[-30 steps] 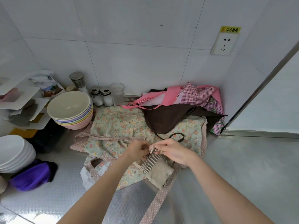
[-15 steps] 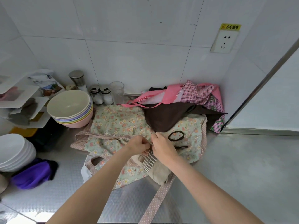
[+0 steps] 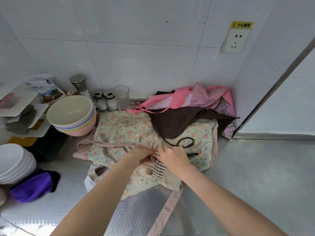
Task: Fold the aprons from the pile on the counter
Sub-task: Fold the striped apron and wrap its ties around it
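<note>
Both hands meet at the centre of the frame over a small beige apron with a striped band (image 3: 159, 171). The left hand (image 3: 142, 153) and the right hand (image 3: 172, 156) each have their fingers curled onto its top edge, pinching the cloth where the stripes begin. That piece lies on a floral apron (image 3: 126, 128) spread flat across the steel bench (image 3: 255, 176), and a dotted pink strap (image 3: 167, 208) trails from it toward the lower edge of the frame. Behind, toward the upper right, the pile sits in the corner: a brown apron (image 3: 172, 123) draped over the floral one, with a pink apron (image 3: 179, 99) and a checked apron (image 3: 204, 97) heaped against the wall. At left centre stands a stack of pastel bowls (image 3: 71, 114), with white bowls (image 3: 13, 160) at the left edge and a purple cloth (image 3: 32, 188) below them. Two shakers (image 3: 105, 103) and a glass tumbler (image 3: 121, 97) line the tiled wall. A wall socket (image 3: 236, 41) shows at upper right.
</note>
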The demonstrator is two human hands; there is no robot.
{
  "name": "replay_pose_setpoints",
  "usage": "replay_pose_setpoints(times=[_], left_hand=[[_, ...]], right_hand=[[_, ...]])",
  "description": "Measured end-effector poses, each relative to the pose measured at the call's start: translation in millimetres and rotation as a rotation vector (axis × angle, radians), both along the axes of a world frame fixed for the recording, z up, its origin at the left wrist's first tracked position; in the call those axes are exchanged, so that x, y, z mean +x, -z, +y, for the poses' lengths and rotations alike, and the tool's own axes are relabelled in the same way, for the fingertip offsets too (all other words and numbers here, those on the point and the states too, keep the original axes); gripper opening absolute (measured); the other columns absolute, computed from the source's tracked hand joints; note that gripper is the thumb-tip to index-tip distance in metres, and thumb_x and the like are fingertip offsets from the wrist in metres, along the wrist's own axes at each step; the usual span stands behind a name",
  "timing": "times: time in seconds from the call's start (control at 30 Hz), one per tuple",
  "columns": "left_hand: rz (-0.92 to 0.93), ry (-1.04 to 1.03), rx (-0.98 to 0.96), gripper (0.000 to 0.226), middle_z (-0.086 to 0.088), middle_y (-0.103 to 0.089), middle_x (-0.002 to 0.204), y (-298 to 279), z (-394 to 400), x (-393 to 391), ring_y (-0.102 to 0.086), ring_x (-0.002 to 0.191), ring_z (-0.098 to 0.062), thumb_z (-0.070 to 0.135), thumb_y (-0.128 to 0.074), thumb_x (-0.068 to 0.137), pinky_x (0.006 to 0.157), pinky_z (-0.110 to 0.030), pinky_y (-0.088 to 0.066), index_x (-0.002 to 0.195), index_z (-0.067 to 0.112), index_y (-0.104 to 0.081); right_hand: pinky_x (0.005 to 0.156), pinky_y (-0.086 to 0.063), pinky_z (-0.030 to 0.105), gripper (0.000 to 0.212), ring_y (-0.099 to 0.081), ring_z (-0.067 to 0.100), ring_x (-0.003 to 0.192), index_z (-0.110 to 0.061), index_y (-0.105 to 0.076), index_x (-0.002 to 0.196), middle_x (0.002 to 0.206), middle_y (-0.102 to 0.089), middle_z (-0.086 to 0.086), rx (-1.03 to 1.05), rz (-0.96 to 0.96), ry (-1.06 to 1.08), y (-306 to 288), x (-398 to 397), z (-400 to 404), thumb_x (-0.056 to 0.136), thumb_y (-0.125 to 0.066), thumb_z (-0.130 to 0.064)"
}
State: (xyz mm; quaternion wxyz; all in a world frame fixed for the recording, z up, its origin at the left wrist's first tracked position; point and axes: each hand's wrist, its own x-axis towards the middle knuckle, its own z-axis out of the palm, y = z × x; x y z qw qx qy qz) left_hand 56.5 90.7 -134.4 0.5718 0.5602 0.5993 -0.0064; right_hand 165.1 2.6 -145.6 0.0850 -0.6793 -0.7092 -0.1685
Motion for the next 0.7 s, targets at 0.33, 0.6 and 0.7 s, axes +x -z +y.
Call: replay_pose_setpoints(times=[0.33,0.6,0.7], left_hand=[[0.086,0.166,0.233,0.035,-0.008,-0.061,0.062,7,5,-3,-0.06,0.048,-0.013,0.024,-0.054,0.094,0.053,-0.023,-0.053,0.065,0.007,-0.057],[0.107,0.411,0.465,0.047,-0.004,-0.046,0.053,-23,-13,-1,-0.045,0.048,-0.013,0.024,-0.044,0.098,0.049,-0.021,-0.035,0.053,0.01,-0.042],[0.059,0.496,0.615,0.049,-0.003,-0.049,0.055,-45,-13,-6,-0.051,0.055,-0.019,0.024,-0.042,0.099,0.052,-0.027,-0.033,0.052,0.014,-0.038]], right_hand=[[0.056,-0.033,0.028,0.024,-0.054,0.019,0.065,-0.015,-0.049,0.073,0.072,-0.059,0.003,-0.231,0.551,0.144,-10,-9,-23,0.093,-0.051,-0.029],[0.071,-0.038,0.03,0.042,-0.059,0.021,0.097,-0.009,-0.06,0.101,0.101,-0.064,0.005,-0.315,0.988,0.46,-13,-17,-14,0.077,-0.072,-0.041],[0.055,-0.037,0.019,0.028,-0.055,0.012,0.073,-0.008,-0.065,0.092,0.079,-0.061,0.001,-0.391,1.136,0.328,-47,-9,-14,0.077,-0.076,-0.029]])
